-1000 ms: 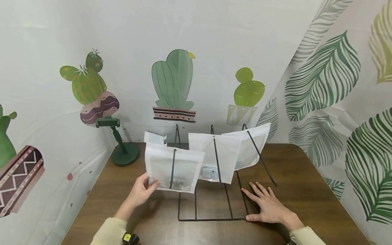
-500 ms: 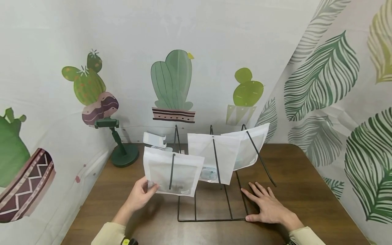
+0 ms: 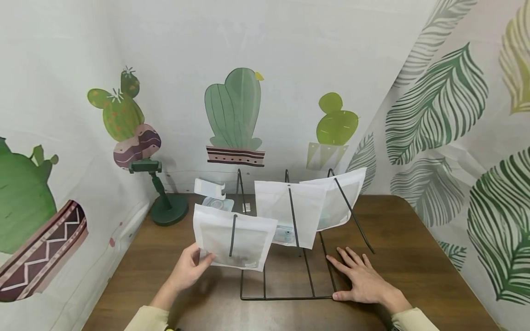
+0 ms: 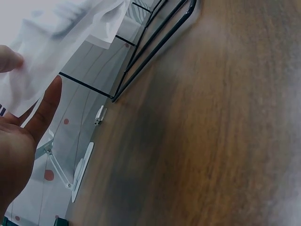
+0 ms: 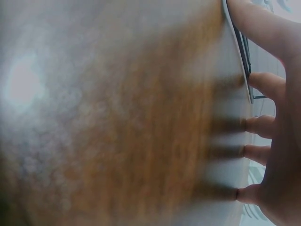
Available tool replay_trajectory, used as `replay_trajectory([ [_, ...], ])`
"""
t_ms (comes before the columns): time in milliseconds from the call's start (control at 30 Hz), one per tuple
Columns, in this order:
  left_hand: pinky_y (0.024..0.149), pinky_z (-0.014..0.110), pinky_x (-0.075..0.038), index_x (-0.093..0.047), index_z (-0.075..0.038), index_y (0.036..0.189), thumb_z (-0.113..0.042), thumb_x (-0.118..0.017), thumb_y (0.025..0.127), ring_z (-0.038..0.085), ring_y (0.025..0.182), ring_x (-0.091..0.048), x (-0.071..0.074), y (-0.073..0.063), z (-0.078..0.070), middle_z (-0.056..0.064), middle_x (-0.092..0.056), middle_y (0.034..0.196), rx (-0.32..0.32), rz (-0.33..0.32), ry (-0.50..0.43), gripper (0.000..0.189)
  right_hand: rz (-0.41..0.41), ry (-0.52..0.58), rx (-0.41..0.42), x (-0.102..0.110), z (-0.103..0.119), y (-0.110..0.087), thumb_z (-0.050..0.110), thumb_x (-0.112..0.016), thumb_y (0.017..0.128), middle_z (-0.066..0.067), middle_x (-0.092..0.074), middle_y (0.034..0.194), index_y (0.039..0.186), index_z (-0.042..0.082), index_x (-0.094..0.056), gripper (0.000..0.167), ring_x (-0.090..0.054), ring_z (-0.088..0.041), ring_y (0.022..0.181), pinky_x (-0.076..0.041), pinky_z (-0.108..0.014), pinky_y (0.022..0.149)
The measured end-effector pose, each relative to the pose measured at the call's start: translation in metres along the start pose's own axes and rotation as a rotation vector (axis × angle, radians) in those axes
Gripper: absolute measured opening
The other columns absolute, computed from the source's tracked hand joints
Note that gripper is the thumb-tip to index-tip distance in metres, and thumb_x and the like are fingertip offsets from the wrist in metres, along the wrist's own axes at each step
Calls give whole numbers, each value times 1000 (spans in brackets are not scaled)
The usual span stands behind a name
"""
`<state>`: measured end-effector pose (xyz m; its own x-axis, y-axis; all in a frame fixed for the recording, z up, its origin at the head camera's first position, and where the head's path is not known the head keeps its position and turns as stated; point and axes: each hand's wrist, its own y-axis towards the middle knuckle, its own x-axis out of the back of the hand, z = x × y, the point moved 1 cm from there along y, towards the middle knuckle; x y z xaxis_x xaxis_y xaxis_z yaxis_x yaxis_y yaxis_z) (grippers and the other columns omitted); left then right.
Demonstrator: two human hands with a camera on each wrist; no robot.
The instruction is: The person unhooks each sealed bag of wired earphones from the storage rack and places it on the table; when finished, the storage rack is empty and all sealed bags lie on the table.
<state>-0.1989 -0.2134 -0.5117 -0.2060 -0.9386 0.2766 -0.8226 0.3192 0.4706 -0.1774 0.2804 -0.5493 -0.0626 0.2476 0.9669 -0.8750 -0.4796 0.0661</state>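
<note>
A white zip pouch (image 3: 236,241) with a frosted window hangs on the left prong of a black wire rack (image 3: 285,299). My left hand (image 3: 186,271) pinches its lower left corner between thumb and fingers; the left wrist view shows thumb and fingers on either side of the pouch (image 4: 51,61). Two more white pouches hang on the middle prong (image 3: 293,216) and the right prong (image 3: 352,214). Spread flat, my right hand (image 3: 366,282) rests on the table at the rack's front right corner, thumb and index finger right at the wire.
Behind the left pouch stand a white folding stand (image 3: 210,188) and a small white object (image 3: 246,208). A dark green phone holder (image 3: 167,209) is at the back left of the wooden table (image 3: 414,257). Cactus-printed cloth (image 3: 290,69) hangs behind the table.
The left pouch has slid down and toward me along its prong, with my left hand on its corner. More of the white stand behind it shows. My right hand stays put.
</note>
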Motion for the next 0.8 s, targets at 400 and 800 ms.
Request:
replay_trajectory([
  [400,88,21,-52,-60,-2,114,12,-59,89,7,106,-62,1,-4,-1,-6,-66,114,-26,23,-17,28,3,2,-3,-1,0,-1,77,-61,73,-20,-33,155,150,25,-39,96,-26,-46,142,-21,-79,100],
  [800,89,21,-52,-60,-5,116,8,-60,91,6,108,-62,0,-10,-4,-9,-66,113,29,31,8,28,13,27,0,2,1,0,76,-63,73,-19,-31,156,150,24,-40,95,-26,-47,142,-20,-79,100],
])
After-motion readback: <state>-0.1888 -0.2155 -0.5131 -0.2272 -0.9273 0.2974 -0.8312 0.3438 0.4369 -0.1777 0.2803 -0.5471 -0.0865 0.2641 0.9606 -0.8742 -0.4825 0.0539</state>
